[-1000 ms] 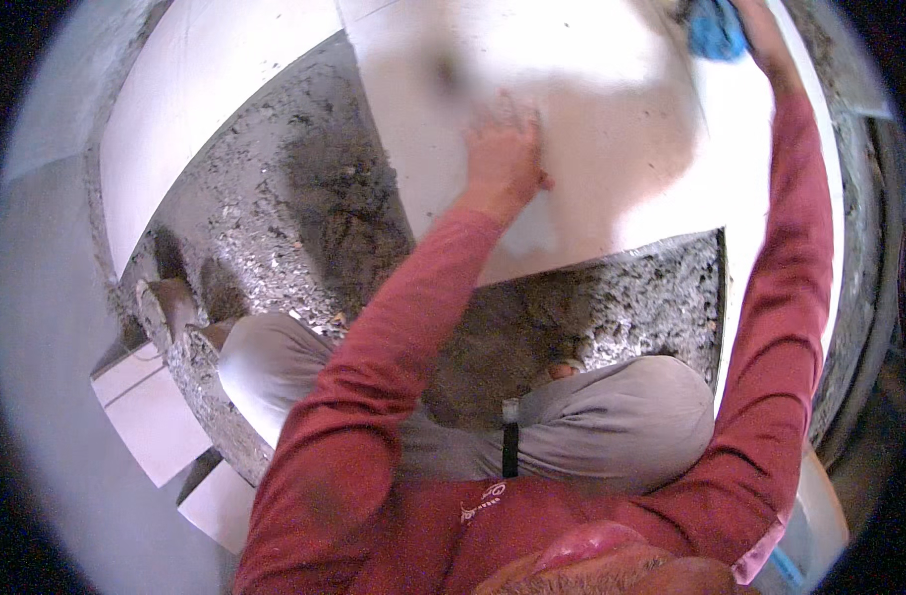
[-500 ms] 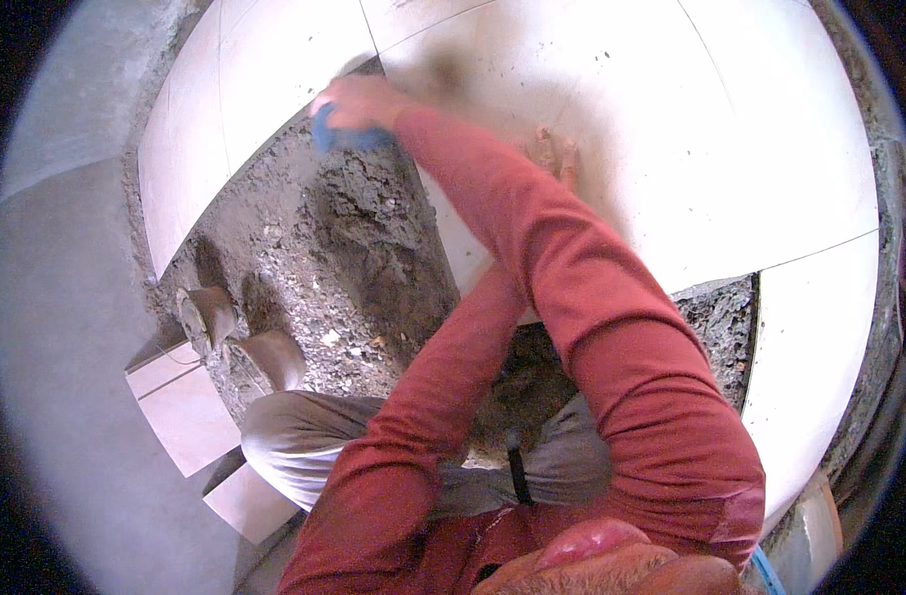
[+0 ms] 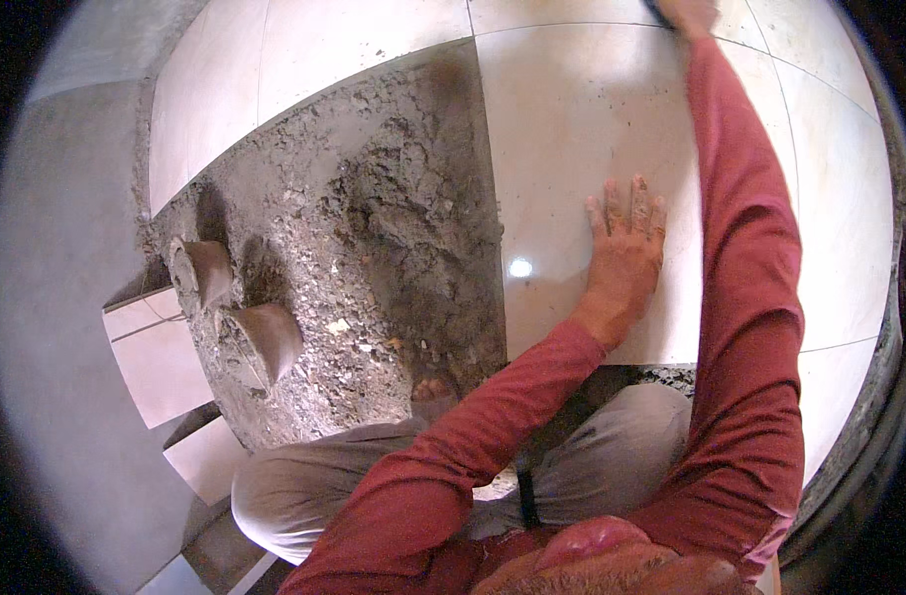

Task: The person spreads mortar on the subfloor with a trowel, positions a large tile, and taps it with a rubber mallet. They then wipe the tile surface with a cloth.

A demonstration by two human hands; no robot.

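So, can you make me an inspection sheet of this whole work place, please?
Surface: rough grey-brown bed beside pale floor tiles.
Job's things: large pale tile; dark item at the top edge, too cut off to identify.
Clutter: loose tiles and two round stubs, left side.
Hands: left hand flat on the large pale tile; right hand by the dark item, grip unclear.
Cables: nothing clearly seen.
Surroundings: smooth grey floor, left.
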